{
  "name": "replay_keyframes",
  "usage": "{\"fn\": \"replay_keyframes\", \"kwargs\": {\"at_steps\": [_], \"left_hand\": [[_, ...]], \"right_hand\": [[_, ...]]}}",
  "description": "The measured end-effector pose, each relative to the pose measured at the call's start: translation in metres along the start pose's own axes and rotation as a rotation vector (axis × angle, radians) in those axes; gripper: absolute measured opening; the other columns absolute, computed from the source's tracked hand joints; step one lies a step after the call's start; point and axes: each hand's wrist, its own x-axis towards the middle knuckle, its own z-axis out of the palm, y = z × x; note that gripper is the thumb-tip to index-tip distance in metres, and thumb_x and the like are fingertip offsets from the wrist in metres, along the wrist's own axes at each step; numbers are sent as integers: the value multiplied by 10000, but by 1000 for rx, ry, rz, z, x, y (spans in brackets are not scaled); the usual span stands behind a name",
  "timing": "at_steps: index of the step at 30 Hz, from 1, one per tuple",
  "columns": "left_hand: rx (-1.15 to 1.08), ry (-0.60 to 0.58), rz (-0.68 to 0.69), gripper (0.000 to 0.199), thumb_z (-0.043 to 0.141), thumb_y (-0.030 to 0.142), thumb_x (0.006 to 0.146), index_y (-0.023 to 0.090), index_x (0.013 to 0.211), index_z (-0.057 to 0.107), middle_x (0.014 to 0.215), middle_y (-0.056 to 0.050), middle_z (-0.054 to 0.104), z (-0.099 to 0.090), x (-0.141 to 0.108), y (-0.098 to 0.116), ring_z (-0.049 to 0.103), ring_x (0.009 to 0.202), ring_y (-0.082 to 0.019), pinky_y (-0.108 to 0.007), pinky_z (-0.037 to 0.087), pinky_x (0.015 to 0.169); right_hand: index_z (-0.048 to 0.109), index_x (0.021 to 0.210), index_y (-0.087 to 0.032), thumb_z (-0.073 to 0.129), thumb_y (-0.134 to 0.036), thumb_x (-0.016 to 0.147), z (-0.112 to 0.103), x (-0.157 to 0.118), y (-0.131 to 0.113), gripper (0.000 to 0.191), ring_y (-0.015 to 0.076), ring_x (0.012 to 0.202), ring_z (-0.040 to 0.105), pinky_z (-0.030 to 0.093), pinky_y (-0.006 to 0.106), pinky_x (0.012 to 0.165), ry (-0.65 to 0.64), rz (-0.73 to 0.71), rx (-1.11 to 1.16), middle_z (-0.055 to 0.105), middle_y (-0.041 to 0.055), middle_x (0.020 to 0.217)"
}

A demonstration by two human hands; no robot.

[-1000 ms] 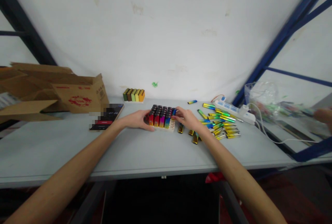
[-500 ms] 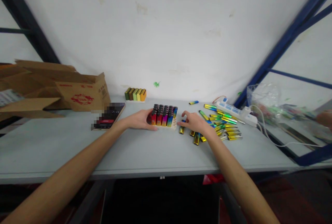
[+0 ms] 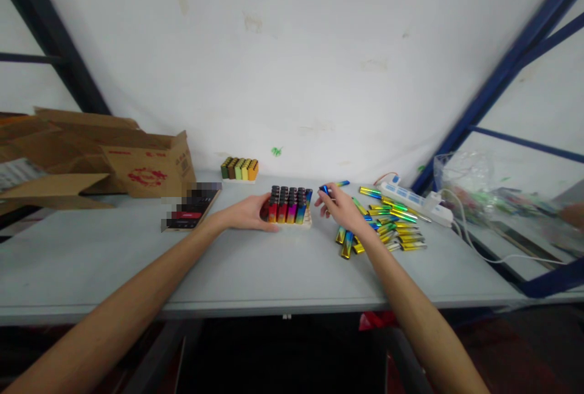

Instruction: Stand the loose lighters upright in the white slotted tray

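My left hand (image 3: 249,213) grips the left side of a white lighter tray (image 3: 307,222), with its thumb along the near side. Upright in the tray stand rows of black-topped lighters (image 3: 286,210), running from red through purple to blue and gold. Slots at the tray's right end show bare, apart from one blue lighter at the back. Just right of the tray, my right hand (image 3: 343,207) pinches a blue lighter (image 3: 324,189) raised off the table. Beneath and beyond that hand spreads a loose pile of shiny gold, green and blue lighters (image 3: 408,230).
A second tray of green-to-orange lighters (image 3: 239,169) stands by the wall. On the left are a dark pixelated flat item (image 3: 191,205) and an open cardboard box (image 3: 148,166). A power strip (image 3: 417,201) with a white cable lies right, beside the blue frame (image 3: 483,96).
My right hand has picked up a lighter that lay beside the tray and lifted it up and away from the table. My left hand keeps its hold on the tray.
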Motion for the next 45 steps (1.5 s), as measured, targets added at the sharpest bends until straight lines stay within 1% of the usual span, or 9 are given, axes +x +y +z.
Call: {"fn": "replay_keyframes", "kwargs": {"at_steps": [7, 11, 16, 25, 31, 34, 37, 41, 45], "left_hand": [[-10, -5, 2, 890, 769, 673, 660, 151, 1332, 509, 1273, -125, 687, -1, -1, 4, 663, 1094, -302, -343, 498, 934], [4, -4, -8, 866, 768, 669, 661, 155, 1314, 524, 1252, -124, 694, -3, -1, 7, 667, 1079, -300, -344, 501, 924], [11, 5, -32, 855, 772, 675, 642, 158, 1283, 541, 1210, -115, 710, -3, -2, 7, 674, 1048, -307, -351, 511, 886], [-5, 1, -37, 822, 772, 675, 641, 166, 1247, 552, 1185, -102, 718, -2, -1, 3, 676, 1031, -303, -356, 521, 873], [-9, 0, -18, 842, 774, 669, 643, 183, 1286, 531, 1204, -93, 713, -1, 0, 0, 678, 1046, -297, -347, 516, 887], [-5, 0, -19, 842, 777, 666, 646, 175, 1286, 531, 1203, -101, 714, 0, 0, -1, 677, 1048, -301, -348, 515, 887], [-4, 10, -17, 838, 781, 654, 639, 176, 1285, 545, 1189, -98, 718, 0, 1, -2, 679, 1031, -299, -348, 518, 874], [-14, 7, -23, 836, 780, 654, 633, 178, 1280, 548, 1181, -90, 724, 0, 0, -1, 681, 1018, -292, -347, 520, 871], [-16, -3, -30, 845, 776, 668, 636, 171, 1279, 541, 1196, -93, 724, -1, 0, 2, 681, 1040, -300, -349, 516, 887]], "right_hand": [[568, 873, -221, 419, -589, 986, 7, 0, -8, 414, 151, 620, 538, 400, 260, 599, 222, -62, -120, 567, -17, 675], [408, 612, -218, 429, -614, 964, 8, 0, -13, 531, 132, 559, 415, 294, 275, 560, 325, -63, -177, 407, -32, 552], [338, 573, -226, 478, -497, 895, 9, 0, -13, 444, 117, 542, 334, 239, 278, 543, 391, -75, -195, 309, -39, 542], [416, 631, -223, 481, -484, 914, 8, 0, -14, 391, 129, 571, 392, 286, 271, 563, 369, -91, -213, 390, -36, 562], [535, 1028, -221, 452, -574, 982, 8, 0, -6, 365, 149, 625, 559, 442, 264, 629, 217, -60, -62, 611, -25, 720], [560, 967, -207, 464, -505, 997, 8, 3, 1, 315, 170, 728, 615, 486, 294, 706, 113, -95, -143, 664, 23, 803], [635, 917, -191, 526, -493, 978, 7, 4, 3, 327, 199, 827, 622, 497, 319, 767, 130, -180, -303, 672, 80, 892], [684, 972, -187, 523, -511, 989, 4, 2, -5, 362, 187, 709, 621, 487, 304, 719, 178, -214, -365, 666, 48, 764], [645, 1065, -196, 493, -497, 1014, 2, -1, -12, 341, 165, 614, 668, 494, 270, 669, 107, -180, -227, 709, 9, 701]]}}
